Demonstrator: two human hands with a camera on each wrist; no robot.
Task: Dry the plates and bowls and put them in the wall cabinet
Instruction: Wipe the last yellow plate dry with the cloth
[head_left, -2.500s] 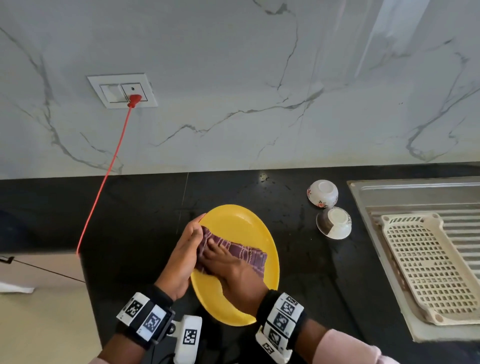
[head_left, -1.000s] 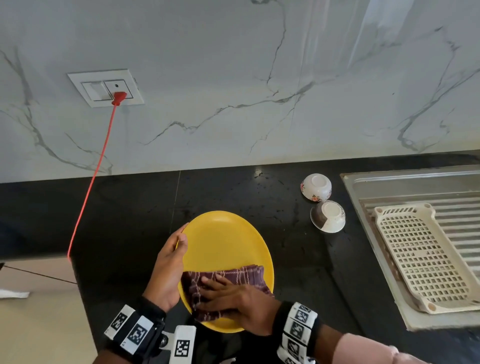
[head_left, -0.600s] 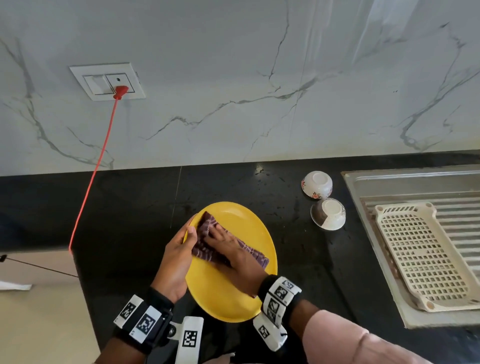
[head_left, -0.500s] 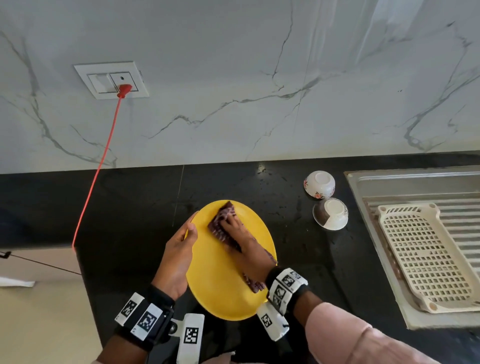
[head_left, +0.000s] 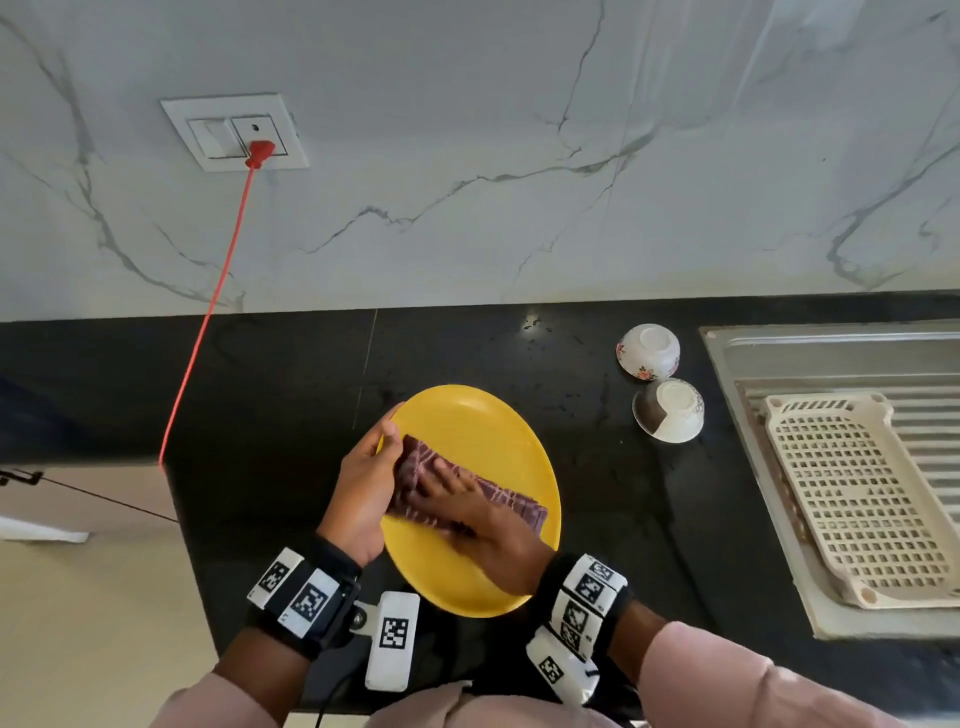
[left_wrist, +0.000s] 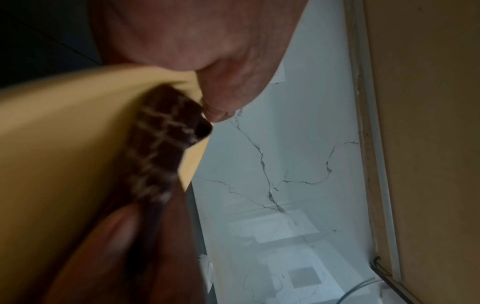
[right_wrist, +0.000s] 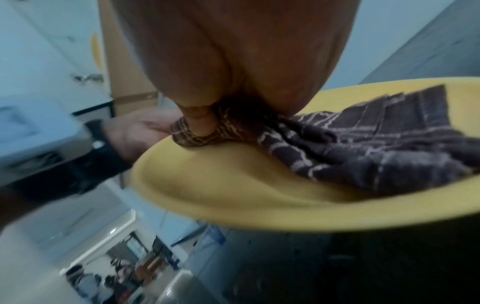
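Note:
A yellow plate (head_left: 478, 426) (right_wrist: 233, 195) (left_wrist: 64, 133) is held over the black counter (head_left: 260, 395), near its front edge. My left hand (head_left: 363, 483) (right_wrist: 135, 131) grips the plate's left rim, thumb on top. A dark purple checked cloth (head_left: 514, 504) (right_wrist: 363, 144) (left_wrist: 161, 133) lies folded across the plate's middle. My right hand (head_left: 457, 499) lies over the cloth's left end and presses it onto the plate, its thumb dug into a fold. Two small white bowls stand upside down at the back right, one floral (head_left: 648, 351) and one with a brown patch (head_left: 670, 410).
A steel sink drainboard (head_left: 831, 353) fills the right side, with a cream perforated rack (head_left: 857, 499) on it. A red cable (head_left: 208, 312) runs from a wall socket (head_left: 234, 132) down past the counter's left end. The marble wall rises behind.
My right hand has swept the cloth from the plate's far rim back toward the left middle. My left hand has kept its grip on the rim.

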